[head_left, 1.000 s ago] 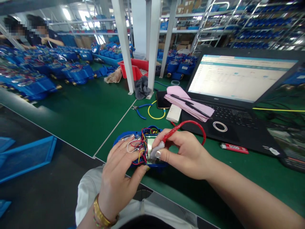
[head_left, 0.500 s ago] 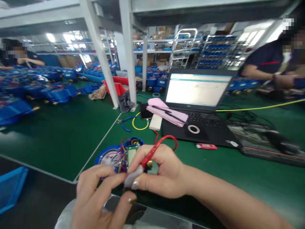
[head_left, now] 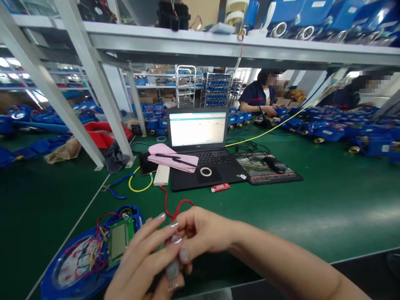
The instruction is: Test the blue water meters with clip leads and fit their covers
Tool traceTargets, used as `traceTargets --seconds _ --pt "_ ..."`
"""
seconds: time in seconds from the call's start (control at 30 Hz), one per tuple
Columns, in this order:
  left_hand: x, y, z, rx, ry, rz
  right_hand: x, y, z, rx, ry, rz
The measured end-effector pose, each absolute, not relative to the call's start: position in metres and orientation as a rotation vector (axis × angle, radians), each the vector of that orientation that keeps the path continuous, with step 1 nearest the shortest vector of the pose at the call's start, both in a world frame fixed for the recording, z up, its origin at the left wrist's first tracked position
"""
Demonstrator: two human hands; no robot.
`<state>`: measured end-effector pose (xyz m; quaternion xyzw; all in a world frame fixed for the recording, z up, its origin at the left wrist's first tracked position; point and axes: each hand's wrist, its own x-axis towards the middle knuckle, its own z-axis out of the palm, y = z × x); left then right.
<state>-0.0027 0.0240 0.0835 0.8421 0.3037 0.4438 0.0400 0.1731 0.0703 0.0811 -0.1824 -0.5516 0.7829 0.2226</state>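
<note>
Grey connector (head_left: 172, 268) on a red cable (head_left: 166, 203) is well in front of the laptop (head_left: 198, 139), pinched by the fingertips of the left hand (head_left: 145, 260) and right hand (head_left: 204, 233). Left-front of the laptop lies an opened blue meter (head_left: 73, 262); rightward, bare green bench (head_left: 312, 216) stretches to its near edge, and just before the laptop a red packet (head_left: 220, 188) bears lettering too small to read.

Your left hand (head_left: 146, 263) and right hand (head_left: 204, 233) pinch grey connector (head_left: 172, 268) on red cable (head_left: 184, 201); open blue device (head_left: 79, 256) left, laptop (head_left: 198, 130) ahead.
</note>
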Motion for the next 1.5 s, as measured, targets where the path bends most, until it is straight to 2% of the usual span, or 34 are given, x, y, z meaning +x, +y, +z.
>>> traceTargets --seconds 0.03,0.1,0.23,0.33,0.43,0.63,0.9,1.17,1.5 --pt "0.006 0.025 0.084 2.503 0.898 1.328 0.184 0.072 0.079 -0.604 -1.752 1.993" --pt "0.020 0.025 0.079 2.292 0.855 1.316 0.210 0.080 0.074 -0.834 -2.196 1.457" --pt "0.038 0.021 0.063 1.866 0.917 1.168 0.266 0.106 0.054 -1.236 -2.263 0.694" --pt "0.047 0.021 0.049 1.566 1.111 1.102 0.294 0.114 0.028 -1.421 -2.226 0.301" --pt "0.054 0.027 0.035 1.307 1.143 1.102 0.300 0.106 0.005 -1.454 -2.282 0.103" --pt "0.060 0.034 0.018 1.116 1.070 0.998 0.294 0.098 0.003 -1.447 -2.336 0.048" --pt "0.058 0.033 0.019 1.111 1.068 0.950 0.284 0.093 0.014 -1.422 -2.199 0.288" --pt "0.060 0.030 0.016 1.217 1.085 0.921 0.259 0.078 0.016 -1.212 -2.334 0.340" --pt "0.060 0.028 0.016 1.363 1.145 0.861 0.256 0.070 0.020 -1.152 -2.366 0.517"
